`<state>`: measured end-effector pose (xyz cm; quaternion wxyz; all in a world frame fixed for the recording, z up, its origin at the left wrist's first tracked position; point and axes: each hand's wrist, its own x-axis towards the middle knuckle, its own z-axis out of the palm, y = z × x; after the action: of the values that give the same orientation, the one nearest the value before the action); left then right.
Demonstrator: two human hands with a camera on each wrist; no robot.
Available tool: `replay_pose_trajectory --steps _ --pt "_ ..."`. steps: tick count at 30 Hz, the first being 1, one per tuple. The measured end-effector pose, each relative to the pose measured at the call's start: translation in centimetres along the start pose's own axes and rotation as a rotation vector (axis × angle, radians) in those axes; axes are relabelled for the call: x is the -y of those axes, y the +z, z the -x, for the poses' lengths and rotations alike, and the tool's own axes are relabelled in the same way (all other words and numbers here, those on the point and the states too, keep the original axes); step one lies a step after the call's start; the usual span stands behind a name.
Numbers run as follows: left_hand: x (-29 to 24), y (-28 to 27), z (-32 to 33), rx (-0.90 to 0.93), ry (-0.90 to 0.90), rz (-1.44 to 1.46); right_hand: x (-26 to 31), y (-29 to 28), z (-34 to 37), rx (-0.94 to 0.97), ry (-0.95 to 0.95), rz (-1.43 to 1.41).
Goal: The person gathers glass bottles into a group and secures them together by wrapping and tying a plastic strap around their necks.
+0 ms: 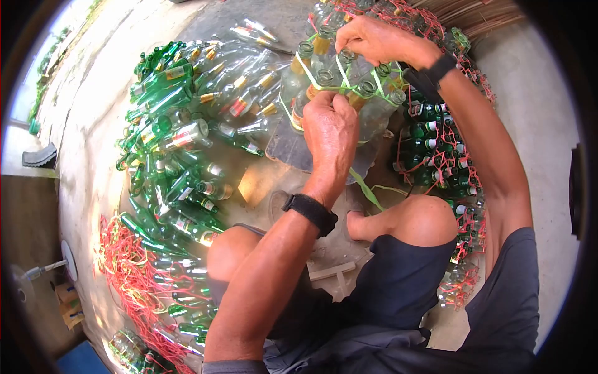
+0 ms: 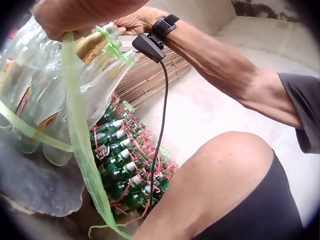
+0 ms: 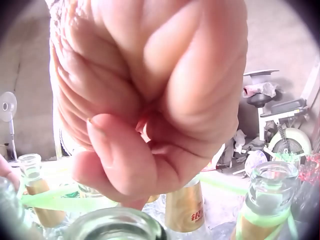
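Note:
Clear glass bottles stand in a bundle, with a light green plastic strap (image 1: 344, 75) running around and between their necks (image 1: 324, 77). My left hand (image 1: 330, 128) grips the strap at the bundle's near side. In the left wrist view a long tail of strap (image 2: 80, 120) hangs from that hand (image 2: 85, 15). Across the bundle, my right hand (image 1: 389, 42) is bent over the necks, pinching the strap. The right wrist view shows its curled fingers (image 3: 120, 160) low among the bottle tops, strap passing on both sides; the pinched bit is hidden.
The bundle stands on a dark slab (image 1: 289, 149). Loose green bottles (image 1: 165, 93) and clear ones lie to the left, beside a heap of red strings (image 1: 128, 268). Green bottles bound with red string (image 1: 430, 146) stand at the right. My knees (image 1: 423, 221) flank the slab's near side.

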<state>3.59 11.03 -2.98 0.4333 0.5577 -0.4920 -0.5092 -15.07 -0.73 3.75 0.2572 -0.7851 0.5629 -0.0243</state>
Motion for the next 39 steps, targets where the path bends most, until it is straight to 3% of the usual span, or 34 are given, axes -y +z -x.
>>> replay_pose_trajectory --steps 2,3,5,7,12,20,25,39 --pt "0.1 -0.4 0.0 0.019 -0.003 -0.01 -2.0 1.3 0.6 -0.371 -0.436 0.182" --pt "0.2 -0.5 -0.2 0.018 0.006 -0.016 -1.2 1.5 1.5 -0.372 -0.437 0.184" --pt "0.9 -0.6 -0.5 0.018 0.016 -0.024 1.9 2.7 4.9 -0.465 -0.214 0.128" --pt "1.2 -0.6 -1.0 0.039 0.066 0.016 2.4 4.9 6.6 -0.536 -0.229 0.2" --pt "1.4 -1.7 -2.0 0.104 0.147 -0.06 5.6 7.3 8.7 -0.621 -0.029 0.283" --pt "1.4 -2.5 -3.1 0.116 0.115 -0.14 4.7 9.6 7.6 -0.76 0.029 0.313" --pt "1.2 -3.8 -3.4 0.17 0.26 -0.183 5.0 9.9 7.4 -0.814 0.03 0.285" --pt "0.2 -5.2 -3.2 0.189 0.391 -0.373 4.9 10.0 6.7 -0.85 0.076 0.27"
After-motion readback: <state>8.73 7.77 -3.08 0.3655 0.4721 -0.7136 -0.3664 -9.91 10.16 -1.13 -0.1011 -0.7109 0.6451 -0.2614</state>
